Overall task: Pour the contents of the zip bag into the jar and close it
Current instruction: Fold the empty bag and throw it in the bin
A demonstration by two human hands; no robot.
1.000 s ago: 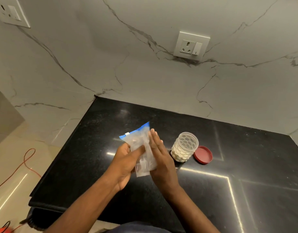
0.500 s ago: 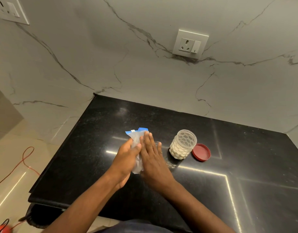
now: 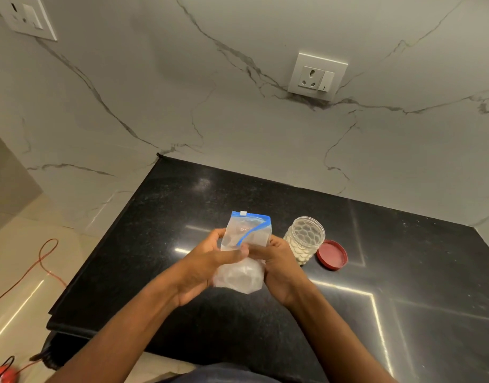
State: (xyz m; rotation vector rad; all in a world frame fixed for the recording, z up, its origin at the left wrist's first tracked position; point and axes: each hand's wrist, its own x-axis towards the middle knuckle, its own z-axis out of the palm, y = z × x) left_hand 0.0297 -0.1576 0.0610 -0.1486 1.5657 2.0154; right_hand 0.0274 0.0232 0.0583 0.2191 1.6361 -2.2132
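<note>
While the zip bag [image 3: 246, 230] lay flattened before, left hand [image 3: 207, 265] and right hand [image 3: 279, 261] now lift it, fingers clamped around it; the jar [image 3: 305, 241] just right of the fingers probably needs its lid [image 3: 331, 254].

Black speckled bench [image 3: 182, 217], glossy, with thin bright streaks of reflected light [image 3: 376, 313] across the near right part. Behind it and to the left, white marble wall [image 3: 238, 120] veined in grey. On that wall, white socket plate [image 3: 317, 76] with one switch at its right side, set over a dark vein. Second socket plate [image 3: 26, 17] at the upper left, partly cut by the edge of the view. Left of the bench, pale cream floor [image 3: 14, 244], glossy. On the floor, thin red cable [image 3: 40, 255] in a loop, trailing toward the lower left. Red thing [image 3: 1, 374] in the bottom left corner, blurred, kind unclear.
</note>
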